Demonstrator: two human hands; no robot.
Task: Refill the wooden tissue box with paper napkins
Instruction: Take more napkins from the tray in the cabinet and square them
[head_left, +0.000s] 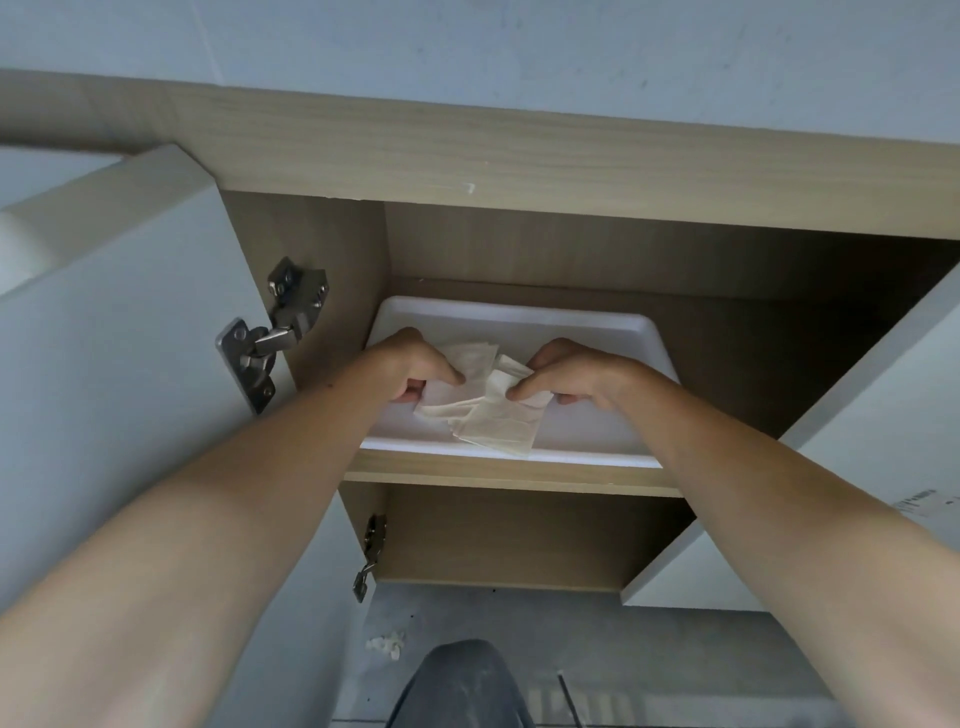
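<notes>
The paper napkins (488, 410) lie as a loose, folded, beige pile in a shallow white tray (597, 322), towards its front and a little left of its middle. The pile spreads roughly left to right, with the lower sheets slanting down towards the front rim. It sits directly between the two hands, so neither hand is clearly nearer. The left hand (415, 364) has curled fingers and thumb pinching the left part of the pile. The right hand (576, 371) pinches the right part in the same way, with its fingertips pressed into a fold. Both forearms reach in from the front, side by side. The tray rests on the upper shelf (509, 475) of an open wooden cupboard, between the left door (119, 338), swung wide on its metal hinge (270, 332), and another door open on the right. The wooden tissue box is not in view. Judging by the grips, the next move is to draw the pile together and lift it out towards the person, over the tray's low front rim. Loose sheets at the front edge could slip free.
</notes>
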